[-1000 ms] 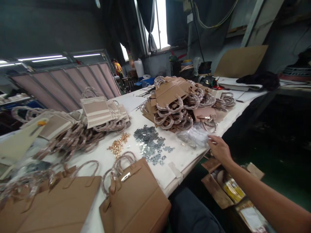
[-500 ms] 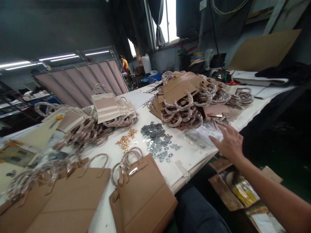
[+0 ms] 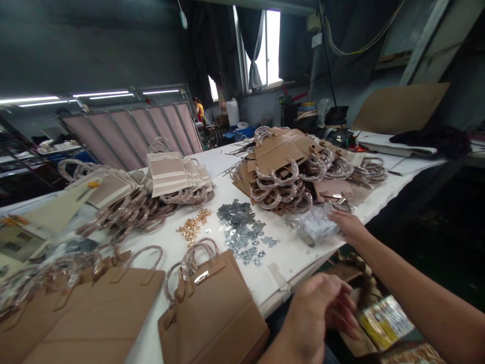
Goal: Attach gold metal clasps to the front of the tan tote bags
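Note:
At the right side of the table, my right hand [image 3: 349,225] pinches the edge of a clear plastic bag [image 3: 316,222] with small contents I cannot make out. Lower down, in front of the table edge, my left hand [image 3: 312,308] hangs with its fingers loosely curled and apart, slightly blurred, and nothing visible in it. A heap of small grey metal plates [image 3: 242,230] and a smaller pile of gold metal pieces [image 3: 192,227] lie left of the bag. Closest to me stands a brown handbag [image 3: 215,308] with plastic-wrapped handles.
Brown bag parts with wrapped handles [image 3: 284,162] are heaped behind the plastic bag. More bag pieces [image 3: 166,174] pile up at the left, with brown bags [image 3: 94,308] in front. An opened cardboard box [image 3: 356,341] holding packages sits below the table. A person [image 3: 198,110] is far back.
My left hand has come into view at the bottom. My right hand has closed from spread fingers onto the plastic bag's edge. The camera view has shifted a little.

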The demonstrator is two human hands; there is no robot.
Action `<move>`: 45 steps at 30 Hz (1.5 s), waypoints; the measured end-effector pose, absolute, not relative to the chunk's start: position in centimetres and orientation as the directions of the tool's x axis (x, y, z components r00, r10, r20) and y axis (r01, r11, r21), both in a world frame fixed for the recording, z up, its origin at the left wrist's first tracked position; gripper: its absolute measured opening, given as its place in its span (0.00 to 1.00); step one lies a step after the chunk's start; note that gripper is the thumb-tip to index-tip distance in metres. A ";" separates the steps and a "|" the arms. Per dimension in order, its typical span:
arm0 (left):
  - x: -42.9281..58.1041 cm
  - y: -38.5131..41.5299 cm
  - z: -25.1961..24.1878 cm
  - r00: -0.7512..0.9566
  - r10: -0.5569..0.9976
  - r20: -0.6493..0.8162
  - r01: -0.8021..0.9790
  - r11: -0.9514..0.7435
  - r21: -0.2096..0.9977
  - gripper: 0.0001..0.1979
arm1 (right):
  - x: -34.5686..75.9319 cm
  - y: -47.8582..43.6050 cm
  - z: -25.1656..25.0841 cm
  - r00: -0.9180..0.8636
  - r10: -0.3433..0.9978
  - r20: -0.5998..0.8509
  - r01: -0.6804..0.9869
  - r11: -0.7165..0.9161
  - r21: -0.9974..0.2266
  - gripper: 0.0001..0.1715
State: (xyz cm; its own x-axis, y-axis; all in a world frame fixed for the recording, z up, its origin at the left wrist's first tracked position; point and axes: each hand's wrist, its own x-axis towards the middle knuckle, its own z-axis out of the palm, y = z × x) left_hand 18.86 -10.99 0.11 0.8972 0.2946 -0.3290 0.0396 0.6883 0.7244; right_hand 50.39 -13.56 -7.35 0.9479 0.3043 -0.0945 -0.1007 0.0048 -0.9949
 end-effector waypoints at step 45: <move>24.0 10.6 4.8 0.543 0.817 0.193 -0.039 -0.205 0.978 0.18 | 41.7 -3.3 3.3 0.712 0.695 0.098 0.068 0.070 -0.995 0.18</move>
